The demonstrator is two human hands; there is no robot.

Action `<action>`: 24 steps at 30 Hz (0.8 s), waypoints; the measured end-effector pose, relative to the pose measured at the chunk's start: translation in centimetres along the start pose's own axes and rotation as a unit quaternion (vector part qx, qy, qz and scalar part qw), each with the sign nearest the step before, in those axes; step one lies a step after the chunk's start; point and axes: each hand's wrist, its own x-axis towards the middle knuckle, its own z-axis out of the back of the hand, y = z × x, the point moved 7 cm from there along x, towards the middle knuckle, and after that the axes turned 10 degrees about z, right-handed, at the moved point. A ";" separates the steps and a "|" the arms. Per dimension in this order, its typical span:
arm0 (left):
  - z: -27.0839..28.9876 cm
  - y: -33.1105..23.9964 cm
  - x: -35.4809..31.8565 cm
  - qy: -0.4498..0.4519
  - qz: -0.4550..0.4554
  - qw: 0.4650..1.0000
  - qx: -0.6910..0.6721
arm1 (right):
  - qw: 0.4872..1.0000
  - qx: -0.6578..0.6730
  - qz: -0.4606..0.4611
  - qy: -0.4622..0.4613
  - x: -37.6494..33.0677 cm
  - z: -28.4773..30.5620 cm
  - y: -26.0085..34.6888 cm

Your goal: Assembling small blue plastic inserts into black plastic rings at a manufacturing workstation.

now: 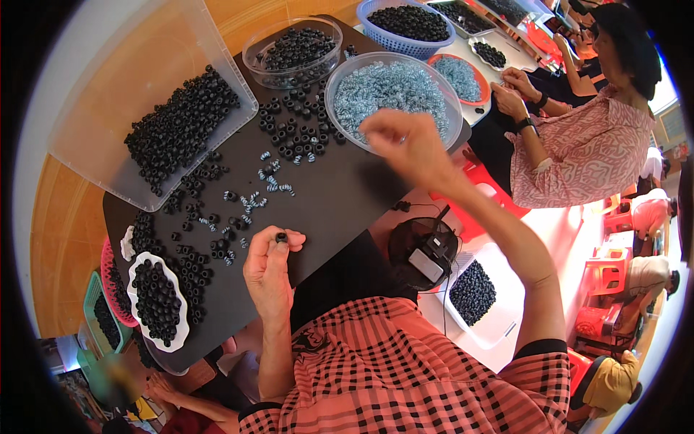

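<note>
Since the black bench [340, 195] carries everything, start there: it runs diagonally, with loose black rings [293, 134] and small silver springs [249, 202] scattered over its middle. At upper left sits a clear tray [94, 94] holding a heap of black rings. A round clear bowl of silver springs [390, 90] stands at the bench's far right edge, another clear bowl of black rings [293, 50] just beside it to the left. At the near left edge lies a white scalloped dish [160, 307], heaped with black rings.

Left hand [269, 264] is closed, thumb and forefinger pinching one black ring [280, 237] just above the near bench edge. Right hand [408, 148] is raised over the near rim of the spring bowl, fingertips pinched together (motion blur, can't tell if anything is in them). Hands are well apart, pinched ring far below the spring bowl.

Another person's hands [510, 90] work at the next bench to the right.
</note>
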 end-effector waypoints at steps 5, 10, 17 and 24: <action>-0.3 -0.3 -0.2 -0.005 -0.008 0.999 0.034 | 0.986 -0.116 -0.064 0.105 1.2 1.4 -5.6; -0.1 -0.2 -0.1 -0.001 -0.013 0.999 0.034 | 0.956 -0.233 -0.087 0.154 1.5 -0.2 -6.1; 0.0 0.0 -0.1 -0.001 -0.016 1.000 -0.005 | 0.936 -0.294 -0.073 0.177 1.8 -0.5 -5.4; 0.0 0.0 -0.3 -0.003 -0.015 1.000 0.015 | 0.972 -0.189 -0.017 0.138 1.7 0.9 -5.8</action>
